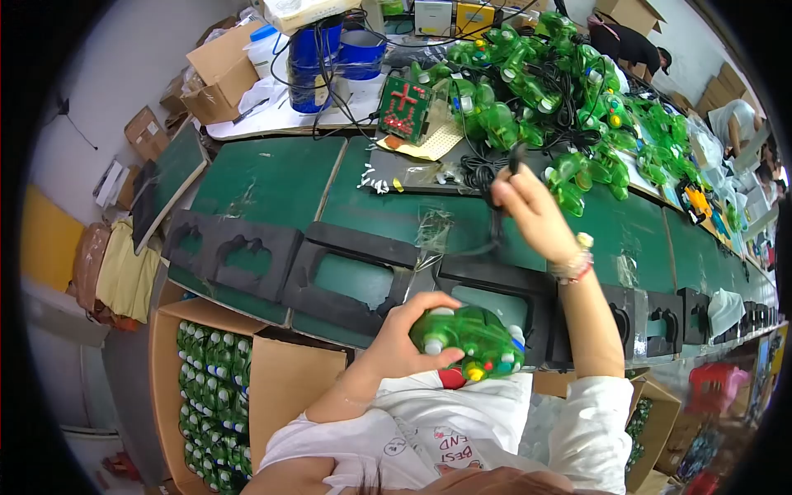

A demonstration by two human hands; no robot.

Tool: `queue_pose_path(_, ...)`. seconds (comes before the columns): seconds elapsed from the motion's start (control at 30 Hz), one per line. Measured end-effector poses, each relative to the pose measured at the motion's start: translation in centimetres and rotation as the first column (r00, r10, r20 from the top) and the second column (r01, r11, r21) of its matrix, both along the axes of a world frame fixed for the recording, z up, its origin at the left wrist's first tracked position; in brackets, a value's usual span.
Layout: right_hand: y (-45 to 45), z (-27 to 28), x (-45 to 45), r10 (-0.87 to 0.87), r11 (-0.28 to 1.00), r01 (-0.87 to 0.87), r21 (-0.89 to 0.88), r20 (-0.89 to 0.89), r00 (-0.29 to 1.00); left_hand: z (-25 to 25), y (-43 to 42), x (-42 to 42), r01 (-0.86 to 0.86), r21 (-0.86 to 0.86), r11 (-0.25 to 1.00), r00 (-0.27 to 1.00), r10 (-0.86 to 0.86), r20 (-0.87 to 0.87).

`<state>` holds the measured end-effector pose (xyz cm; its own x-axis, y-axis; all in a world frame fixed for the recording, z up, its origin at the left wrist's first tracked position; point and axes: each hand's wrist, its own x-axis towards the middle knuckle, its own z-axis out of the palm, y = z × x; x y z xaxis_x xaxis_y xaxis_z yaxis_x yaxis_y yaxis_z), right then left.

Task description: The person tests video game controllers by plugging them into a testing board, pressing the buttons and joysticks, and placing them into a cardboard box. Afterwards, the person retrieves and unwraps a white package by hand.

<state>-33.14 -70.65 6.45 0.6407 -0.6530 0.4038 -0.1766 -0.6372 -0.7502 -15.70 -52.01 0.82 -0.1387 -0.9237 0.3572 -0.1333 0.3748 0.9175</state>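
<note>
My left hand [389, 342] is wrapped round a translucent green game controller [470, 337] in front of my lap. White sticks and small yellow, red and blue buttons show on it. Higher up over the bench, my right hand [535, 216] pinches a black cable [497, 229], whose end sticks up past the fingertips; the hand is slightly blurred. Beyond it a coil of black cable [480, 172] rests on a dark mat. To the left of that coil stands a green circuit board [404, 109] with lit red segments.
Black foam frames [351, 276] line the bench's near edge. A large pile of green controllers [503, 124] with black cables covers the back right. An open carton [169, 388] at lower left holds rows of controllers. Blue tubs [313, 70] stand behind. Other people [631, 41] work at far right.
</note>
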Motion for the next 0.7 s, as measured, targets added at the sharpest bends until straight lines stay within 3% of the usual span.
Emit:
queue_pose_path(0.07, 1.8, 2.3, -0.9, 0.153, 0.954, -0.179, 0.239, 0.125, 0.98, 1.5, 0.8, 0.3, 0.004, -0.086, 0.996, 0.998, 0.001, 0.062)
queue_pose_path(0.17, 5.6, 3.7, -1.2, 0.411, 0.66, -0.399, 0.636, 0.138, 0.901, 2.1, 1.0, 0.4, 0.064, -0.201, 0.977, 0.981, -0.099, -0.166)
queue_pose_path(0.2, 6.8, 2.9, -0.9, 0.467, 0.608, -0.464, 0.645, 0.182, 0.865, 2.2, 1.3, -0.1, 0.037, -0.128, 0.991, 0.957, -0.072, -0.282)
queue_pose_path(0.23, 7.8, 1.7, -0.7, 0.519, 0.55, -0.524, 0.65, 0.225, 0.825, 2.5, 1.1, 0.1, -0.011, -0.246, 0.969, 0.989, -0.025, -0.144)
queue_pose_path(0.3, 8.5, -1.3, -0.6, 0.441, 0.549, -0.632, 0.547, 0.453, 0.775, 2.9, 0.4, 0.7, -0.054, -0.475, 0.879, 0.986, 0.122, 0.112)
queue_pose_path(0.33, 9.4, -1.9, -0.6, 0.299, 0.51, -0.637, 0.578, 0.575, 0.761, 2.4, 0.2, 0.2, -0.119, -0.483, 0.868, 0.974, 0.197, 0.113)
queue_pose_path(0.37, 9.8, -1.8, -0.6, 0.194, 0.46, -0.613, 0.643, 0.601, 0.775, 2.6, 0.2, 0.1, -0.171, -0.485, 0.858, 0.941, 0.287, 0.177)
queue_pose_path(0.43, 11.4, -0.9, -0.4, -0.132, 0.205, -0.605, 0.769, 0.634, 0.762, 1.6, 0.3, -0.4, -0.266, -0.431, 0.862, 0.909, 0.374, 0.186)
queue_pose_path(0.47, 11.7, -0.7, -0.6, -0.26, 0.114, -0.536, 0.837, 0.545, 0.797, 1.4, 0.4, -0.7, -0.338, -0.443, 0.83, 0.86, 0.464, 0.213)
queue_pose_path(0.5, 11.7, -1.9, -0.4, -0.317, 0.07, -0.614, 0.786, 0.601, 0.733, 1.4, 0.8, -1.2, -0.409, -0.365, 0.836, 0.853, 0.493, 0.173)
queue_pose_path(0.57, 12.5, -0.6, -0.3, -0.325, 0.094, -0.545, 0.833, 0.543, 0.774, 2.0, 0.8, -1.5, -0.415, -0.252, 0.875, 0.865, 0.465, 0.19)
queue_pose_path(0.63, 13.5, -1.8, 1.0, -0.375, 0.525, -0.314, 0.791, 0.546, 0.749, 3.5, 1.1, -1.8, -0.34, 0.026, 0.94, 0.94, 0.339, 0.035)
queue_pose_path(0.67, 13.5, -2.7, 1.4, -0.319, 0.751, -0.173, 0.637, 0.58, 0.75, 2.7, 0.8, -1.1, -0.206, 0.056, 0.977, 0.976, 0.209, -0.064)
queue_pose_path(0.7, 13.8, -3.4, 1.8, -0.255, 0.908, -0.026, 0.418, 0.601, 0.757, 2.2, 0.8, -1.4, -0.068, 0.118, 0.991, 0.934, 0.105, -0.341)
